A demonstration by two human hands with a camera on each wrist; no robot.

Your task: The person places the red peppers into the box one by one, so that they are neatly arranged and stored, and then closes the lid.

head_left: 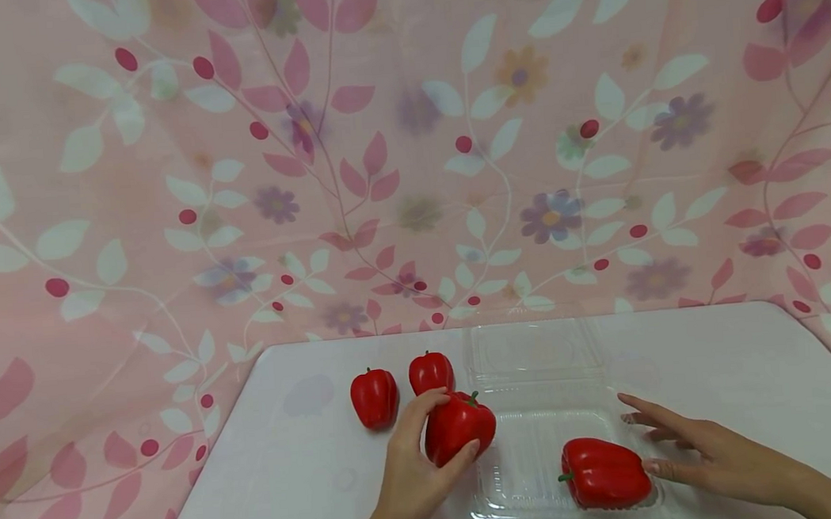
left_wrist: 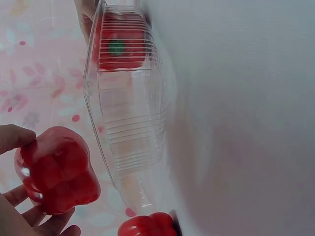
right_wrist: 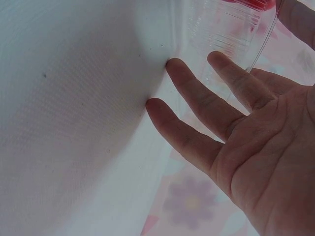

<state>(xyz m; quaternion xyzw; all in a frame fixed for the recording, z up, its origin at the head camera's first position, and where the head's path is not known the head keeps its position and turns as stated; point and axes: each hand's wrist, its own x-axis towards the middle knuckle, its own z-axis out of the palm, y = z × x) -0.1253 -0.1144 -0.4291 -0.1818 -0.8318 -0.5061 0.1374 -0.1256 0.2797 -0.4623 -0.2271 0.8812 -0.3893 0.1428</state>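
Observation:
A red bell pepper (head_left: 460,428) with a green stem is gripped between the thumb and fingers of my left hand (head_left: 416,458), raised beside the left edge of a clear plastic clamshell box (head_left: 521,475). In the left wrist view this pepper (left_wrist: 59,169) shows its lobed underside. Another red bell pepper (head_left: 605,472) lies on its side in the right part of the box, stem to the left. My right hand (head_left: 713,452) is at the box's right side, fingers spread and straight, thumb tip right at that pepper's end. In the right wrist view two fingertips (right_wrist: 160,108) meet the white tabletop.
Two more red bell peppers, one on the left (head_left: 375,398) and one behind my left hand (head_left: 431,372), stand on the white table (head_left: 293,473). The box's open lid (head_left: 535,351) lies toward the back. A floral curtain (head_left: 410,172) hangs behind the table.

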